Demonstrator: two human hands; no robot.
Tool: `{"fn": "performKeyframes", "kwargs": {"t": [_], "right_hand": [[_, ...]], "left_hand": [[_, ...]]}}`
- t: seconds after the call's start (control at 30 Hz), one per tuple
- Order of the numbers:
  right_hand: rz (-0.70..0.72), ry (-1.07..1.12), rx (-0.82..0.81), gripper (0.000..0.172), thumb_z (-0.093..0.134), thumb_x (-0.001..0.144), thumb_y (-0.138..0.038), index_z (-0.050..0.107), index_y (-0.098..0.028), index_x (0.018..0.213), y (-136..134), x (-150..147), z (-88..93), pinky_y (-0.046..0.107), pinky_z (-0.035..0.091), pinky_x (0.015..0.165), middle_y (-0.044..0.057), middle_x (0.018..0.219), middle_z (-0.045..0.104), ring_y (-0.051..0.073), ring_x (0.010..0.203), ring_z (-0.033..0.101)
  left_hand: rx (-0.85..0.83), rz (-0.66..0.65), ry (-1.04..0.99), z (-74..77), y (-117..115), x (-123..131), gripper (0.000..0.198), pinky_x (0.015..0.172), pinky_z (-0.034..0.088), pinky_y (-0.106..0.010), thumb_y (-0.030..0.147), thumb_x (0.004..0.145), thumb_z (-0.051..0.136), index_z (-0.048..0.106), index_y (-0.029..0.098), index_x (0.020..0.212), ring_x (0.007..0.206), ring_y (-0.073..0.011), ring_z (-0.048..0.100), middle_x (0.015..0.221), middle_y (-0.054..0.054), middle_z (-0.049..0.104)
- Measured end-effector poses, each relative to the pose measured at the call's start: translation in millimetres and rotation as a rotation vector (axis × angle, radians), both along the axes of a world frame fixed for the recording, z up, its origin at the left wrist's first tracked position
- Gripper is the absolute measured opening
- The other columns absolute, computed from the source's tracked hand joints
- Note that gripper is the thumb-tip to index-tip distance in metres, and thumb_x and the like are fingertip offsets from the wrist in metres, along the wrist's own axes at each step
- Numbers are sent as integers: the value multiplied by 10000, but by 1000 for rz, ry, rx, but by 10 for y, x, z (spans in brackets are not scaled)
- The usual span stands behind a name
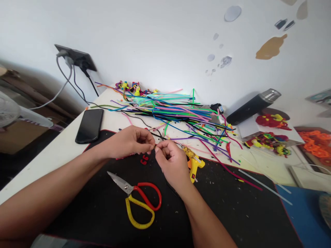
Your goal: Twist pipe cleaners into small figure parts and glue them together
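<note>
Over a black mat (232, 206), my left hand (131, 141) and my right hand (172, 160) meet fingertip to fingertip. Both are closed in a pinch on something small at their tips; it is too small to name. Small red pieces (144, 159) lie on the mat just under my left hand. A yellow glue gun (193, 162) lies partly hidden behind my right hand. Scissors (139, 198) with one red and one yellow handle lie on the mat below both hands.
A heap of coloured pipe cleaners (181, 112) covers the table behind the hands. A black phone (90, 125) lies at the left, a dark flask (252, 106) on its side at the right. Red, yellow and orange craft pieces (271, 139) sit far right. Cables run from a wall socket (74, 57).
</note>
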State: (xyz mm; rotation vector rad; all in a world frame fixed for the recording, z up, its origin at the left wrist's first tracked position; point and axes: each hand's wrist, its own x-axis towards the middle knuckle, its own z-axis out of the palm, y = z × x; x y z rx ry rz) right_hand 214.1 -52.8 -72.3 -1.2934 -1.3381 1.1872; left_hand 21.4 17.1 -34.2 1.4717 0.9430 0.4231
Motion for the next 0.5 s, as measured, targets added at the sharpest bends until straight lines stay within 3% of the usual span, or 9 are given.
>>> {"fn": "performKeyframes", "kwargs": {"t": [0.5], "right_hand": [[32,-219,112,88,614,894,-257,618,-236,809,-25,-8,-20,257,293,510,-102,539,398,114,477,374]], "left_hand": [[-11,-93,85,-18,56,-67,110,587,395,-225,269,785,736,751,170,829,644,-134,574,732,2,711]]}}
